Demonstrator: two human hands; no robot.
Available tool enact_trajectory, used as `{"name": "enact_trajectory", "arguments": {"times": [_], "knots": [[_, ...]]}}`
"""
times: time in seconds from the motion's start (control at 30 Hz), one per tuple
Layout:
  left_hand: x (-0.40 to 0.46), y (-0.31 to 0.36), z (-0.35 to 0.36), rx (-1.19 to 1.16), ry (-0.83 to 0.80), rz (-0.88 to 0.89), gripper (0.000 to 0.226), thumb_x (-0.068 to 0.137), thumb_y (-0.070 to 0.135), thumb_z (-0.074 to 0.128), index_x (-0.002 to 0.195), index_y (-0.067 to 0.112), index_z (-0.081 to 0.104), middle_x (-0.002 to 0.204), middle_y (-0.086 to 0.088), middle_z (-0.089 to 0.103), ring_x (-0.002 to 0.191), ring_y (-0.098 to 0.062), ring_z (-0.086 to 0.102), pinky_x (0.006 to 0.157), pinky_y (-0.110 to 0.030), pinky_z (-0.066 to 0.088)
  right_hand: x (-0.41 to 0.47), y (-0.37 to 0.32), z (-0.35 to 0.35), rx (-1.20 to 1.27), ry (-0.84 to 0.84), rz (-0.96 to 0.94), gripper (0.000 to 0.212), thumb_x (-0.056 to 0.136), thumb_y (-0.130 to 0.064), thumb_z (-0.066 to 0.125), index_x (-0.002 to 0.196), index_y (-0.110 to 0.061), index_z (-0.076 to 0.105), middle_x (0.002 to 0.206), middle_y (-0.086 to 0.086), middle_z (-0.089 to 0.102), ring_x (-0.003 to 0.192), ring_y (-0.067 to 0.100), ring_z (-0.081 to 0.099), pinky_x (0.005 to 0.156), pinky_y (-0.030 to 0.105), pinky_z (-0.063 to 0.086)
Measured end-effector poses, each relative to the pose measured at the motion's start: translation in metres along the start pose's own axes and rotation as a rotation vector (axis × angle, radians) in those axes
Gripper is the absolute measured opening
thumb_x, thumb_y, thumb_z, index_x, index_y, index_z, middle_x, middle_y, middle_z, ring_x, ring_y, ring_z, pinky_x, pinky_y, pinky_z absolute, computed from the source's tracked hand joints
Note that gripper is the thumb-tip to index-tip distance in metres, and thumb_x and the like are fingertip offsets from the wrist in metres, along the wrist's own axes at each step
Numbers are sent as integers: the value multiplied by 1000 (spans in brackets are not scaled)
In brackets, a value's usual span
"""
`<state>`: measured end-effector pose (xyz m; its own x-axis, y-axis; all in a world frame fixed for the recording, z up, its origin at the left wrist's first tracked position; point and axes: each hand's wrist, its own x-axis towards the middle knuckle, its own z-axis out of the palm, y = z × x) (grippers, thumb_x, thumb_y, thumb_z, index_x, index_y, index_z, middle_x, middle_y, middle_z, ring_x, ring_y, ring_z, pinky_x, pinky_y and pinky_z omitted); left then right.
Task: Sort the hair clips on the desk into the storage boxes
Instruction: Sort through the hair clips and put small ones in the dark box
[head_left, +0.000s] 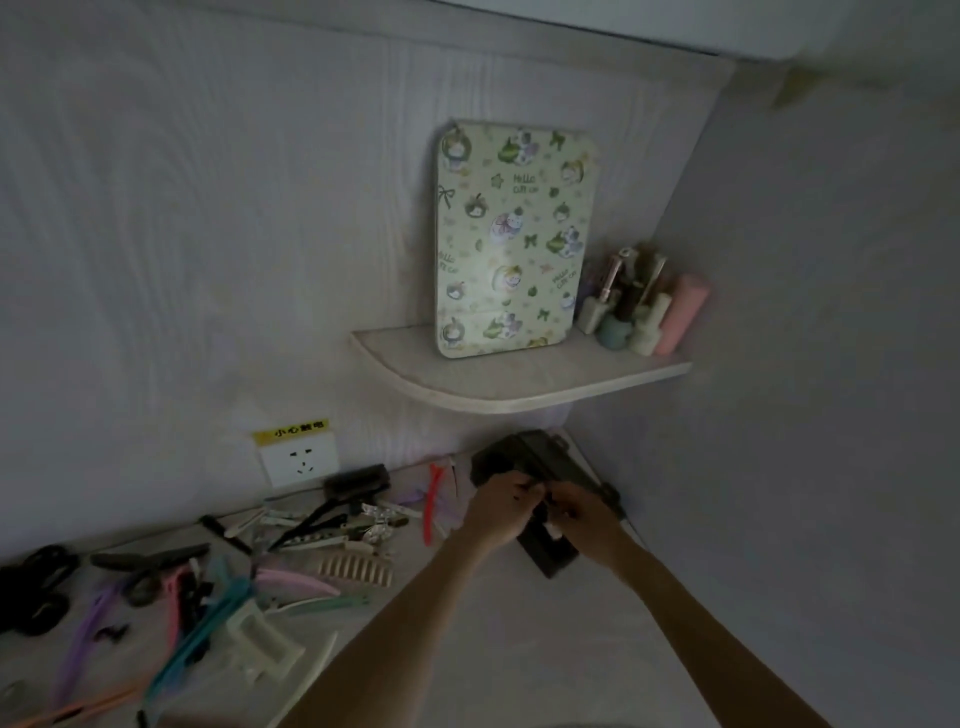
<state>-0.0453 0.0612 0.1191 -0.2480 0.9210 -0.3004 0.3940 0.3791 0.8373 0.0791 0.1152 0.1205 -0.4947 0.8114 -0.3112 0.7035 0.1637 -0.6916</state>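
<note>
Both hands meet over the dark storage box (540, 467) at the back right corner of the desk (519, 639), under the corner shelf (519, 384). Left hand (501, 512): fingers curled, tips pinching something small and dark at the box's near edge; too dim and blurred to say what it is. Right hand (587, 525): fingers also curled inward toward the same spot, touching or nearly touching the left fingertips; whether it actually grips anything, cannot tell. Box is partly hidden by both hands, its front end sticks out below them.

Hair clips are mostly left of the hands, spread across the desk:
- red clip (430, 506) just beside the left hand, roughly upright in frame
- beige comb clip (356, 571) in the middle
- pink duckbill clip (296, 582) and teal clip (208, 629) further left, overlapping others
- purple clip (83, 639) and black hair ties (36, 587) at far left
- silver and black clips piled near the wall socket (298, 460)

Shelf holds a patterned tablet-shaped panel (511, 239) leaning on the wall, plus a cluster of cosmetic bottles (644, 306) to its right.
</note>
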Motion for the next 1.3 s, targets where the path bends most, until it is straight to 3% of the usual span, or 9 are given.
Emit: {"name": "enact_trajectory", "arguments": {"times": [0.2, 0.37, 0.47, 0.6, 0.67, 0.8, 0.9, 1.0, 1.3], "knots": [[4, -21, -18, -199, -32, -92, 56, 87, 4, 58, 139, 4, 37, 138, -17, 49, 122, -26, 52, 87, -22, 50, 8, 12, -8, 57, 64, 49, 42, 92, 7, 36, 130, -5, 46, 129, 11, 51, 110, 15, 53, 89, 20, 41], [-27, -60, -57, -171, 41, 15, 33, 84, -11, 53, 117, -10, 57, 125, -19, 58, 64, 25, 54, 66, 3, 40, 13, -12, 3, -34, 71, -89, 35, 90, 8, 41, 119, -6, 56, 115, 4, 55, 101, 16, 54, 81, 16, 44], [-59, -96, -83, -68, 123, -15, 27, 86, -4, 53, 110, -2, 65, 116, -13, 66, 83, 9, 60, 73, -3, 44, 26, -49, 36, -92, -11, -219, 28, 89, 5, 45, 107, -4, 64, 110, 4, 63, 105, 21, 58, 94, 23, 45], [-117, -148, -115, -20, 319, -129, 21, 90, 16, 50, 104, 17, 66, 107, -1, 70, 93, -16, 68, 82, -31, 54, 26, -113, 104, 35, -234, -259, 23, 86, 4, 53, 79, -15, 64, 76, -7, 67, 80, 26, 69, 56, 22, 47], [-148, -170, -132, 69, 506, -188, 31, 87, 33, 40, 102, 24, 65, 104, 6, 69, 95, -13, 66, 77, -23, 48, 18, -143, 145, 13, -326, -377, 18, 84, -2, 55, 82, -16, 67, 83, 2, 68, 74, 4, 65, 66, 24, 48], [-214, -227, -156, 130, 878, -376, 27, 91, 23, 44, 113, 23, 60, 113, 6, 63, 106, -14, 60, 86, -25, 48, -6, -190, 234, -233, -506, -595, 28, 93, -11, 44, 110, -6, 65, 113, 12, 66, 104, 19, 60, 91, 25, 43], [-255, -266, -158, 264, 896, -489, 39, 90, 14, 44, 127, 21, 53, 130, 1, 54, 122, -19, 50, 98, -32, 46, -26, -201, 293, -339, -607, -721, 50, 84, -26, 31, 121, -6, 57, 129, 13, 57, 121, 24, 52, 105, 28, 35], [-281, -297, -150, 336, 893, -362, 39, 85, 9, 46, 121, 16, 59, 129, -3, 58, 117, -25, 56, 95, -35, 51, -36, -206, 333, -492, -613, -815, 44, 87, -6, 39, 131, -5, 45, 137, 12, 45, 130, 24, 40, 107, 26, 26], [-308, -314, -193, -828, 697, -257, 52, 74, -9, 65, 118, 13, 48, 108, -1, 60, 100, -22, 60, 70, -17, 54, -30, -209, 358, -538, -525, -870, 15, 88, -15, 52, 93, -11, 65, 98, 10, 64, 95, 23, 58, 73, 28, 40]]}}
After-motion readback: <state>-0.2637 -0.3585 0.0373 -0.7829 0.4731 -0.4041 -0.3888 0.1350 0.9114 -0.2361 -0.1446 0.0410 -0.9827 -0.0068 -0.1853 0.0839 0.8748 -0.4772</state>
